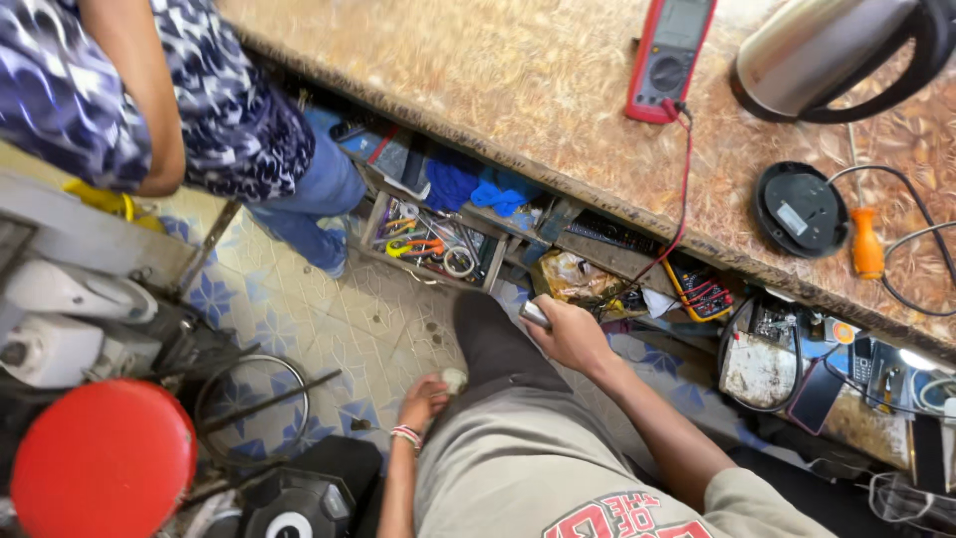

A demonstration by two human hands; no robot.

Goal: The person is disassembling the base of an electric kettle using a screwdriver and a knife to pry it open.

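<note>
Seen from above: right hand [570, 334] curled around a small grey flat object [535, 314], fingers wrapped and pressed together on it, held just below the front edge of the workbench [518, 80], in front of the cluttered under-shelf [597, 239]. Left hand [426, 401] lower down beside the dark trouser knee [493, 344], fingertips pinched on a small pale round object [454, 380]; red-and-white bracelet [405, 434] at the wrist.

On the workbench top: red multimeter [669, 55] near the far edge, its red lead [683, 189] trailing over the front edge down to the shelf. Steel kettle [836, 50] at the far right corner, its round black base [800, 209] near the front edge, an orange-handled tool [866, 244] just beside it among black cables.

Under the front edge: an open tray of pliers and scissors [433, 244], blue cloth [478, 184], a yellow-edged meter [702, 291], circuit boards and phones further right.

Little open room: patterned floor tiles [329, 319] form a narrow strip between the bench and the clutter at the left edge. Another person in a blue patterned shirt [219, 110] and jeans stands close at upper left, filling that end of the strip. Red round stool [100, 458] at the lower left corner, wire ring [251, 406] and black fan parts just beside it.
</note>
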